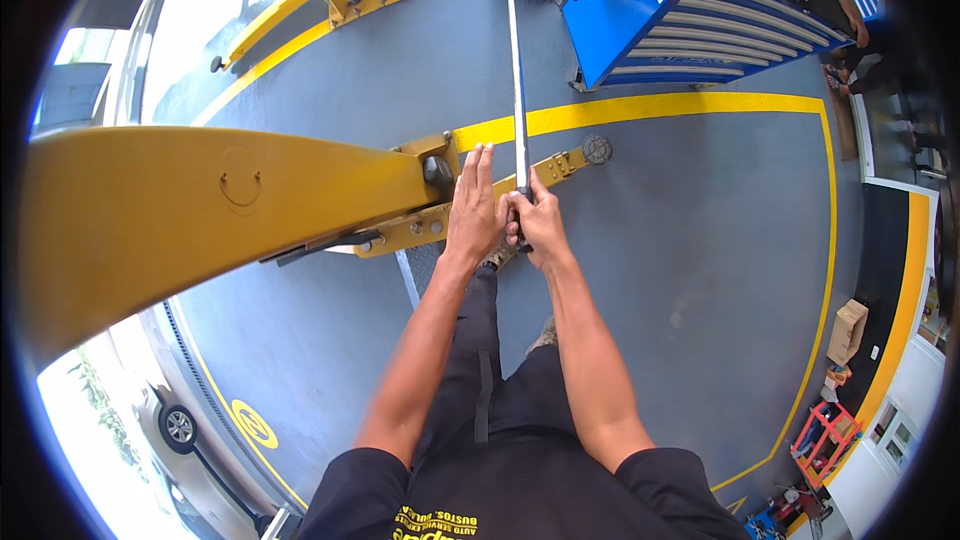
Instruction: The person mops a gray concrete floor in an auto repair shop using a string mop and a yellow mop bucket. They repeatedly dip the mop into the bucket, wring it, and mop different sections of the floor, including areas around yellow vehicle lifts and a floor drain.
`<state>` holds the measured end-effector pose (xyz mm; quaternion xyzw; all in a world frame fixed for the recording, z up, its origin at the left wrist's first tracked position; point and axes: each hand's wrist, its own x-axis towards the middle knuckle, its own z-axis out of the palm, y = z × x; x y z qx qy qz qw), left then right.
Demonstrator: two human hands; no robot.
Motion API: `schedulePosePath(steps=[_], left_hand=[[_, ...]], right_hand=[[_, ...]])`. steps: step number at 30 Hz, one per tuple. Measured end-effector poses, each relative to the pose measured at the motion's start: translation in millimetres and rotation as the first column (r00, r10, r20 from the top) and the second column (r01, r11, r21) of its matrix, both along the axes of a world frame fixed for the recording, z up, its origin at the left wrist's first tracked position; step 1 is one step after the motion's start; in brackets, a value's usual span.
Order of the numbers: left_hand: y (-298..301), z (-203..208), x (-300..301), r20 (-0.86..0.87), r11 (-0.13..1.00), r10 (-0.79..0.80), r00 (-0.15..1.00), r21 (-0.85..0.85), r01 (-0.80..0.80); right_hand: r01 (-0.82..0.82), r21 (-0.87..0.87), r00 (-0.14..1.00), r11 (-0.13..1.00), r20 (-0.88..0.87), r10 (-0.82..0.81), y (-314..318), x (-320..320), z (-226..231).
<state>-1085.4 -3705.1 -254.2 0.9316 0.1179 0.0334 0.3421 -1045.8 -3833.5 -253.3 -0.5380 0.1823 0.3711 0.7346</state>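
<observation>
A long-handled mop (518, 90) stretches away from me, its pale metal pole ending in a green holder and grey strands on the floor at the far end. My right hand (541, 223) is closed around the black grip at the near end of the pole. Just left of the grip is my left hand (474, 212), its fingers stretched out and its thumb side close to my right hand. Whether the left hand touches the grip, I cannot tell.
A yellow lift post (220, 195) and its low arm (560, 168) stand close on my left and ahead. Far right is a blue tool cabinet (640, 15) with a person beside it. Yellow lines (680, 105) mark the grey floor; a cardboard box (848, 330) and red frame (826, 443) lie right.
</observation>
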Motion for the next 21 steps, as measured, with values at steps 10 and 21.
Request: schedulePosePath(steps=[10,21], left_hand=[[-219.9,26.6,-153.6,-0.01,0.749,-0.658,0.753,-0.107,0.654],[-200.8,70.9,-171.1,0.537,0.651,-0.536,0.651,-0.228,0.724]], right_hand=[[-0.294,-0.217,0.921,0.931,-0.325,0.215,-296.6,-240.6,185.5],[-0.446,-0.22,0.846,0.867,-0.42,0.329,-242.7,-240.8,324.9]])
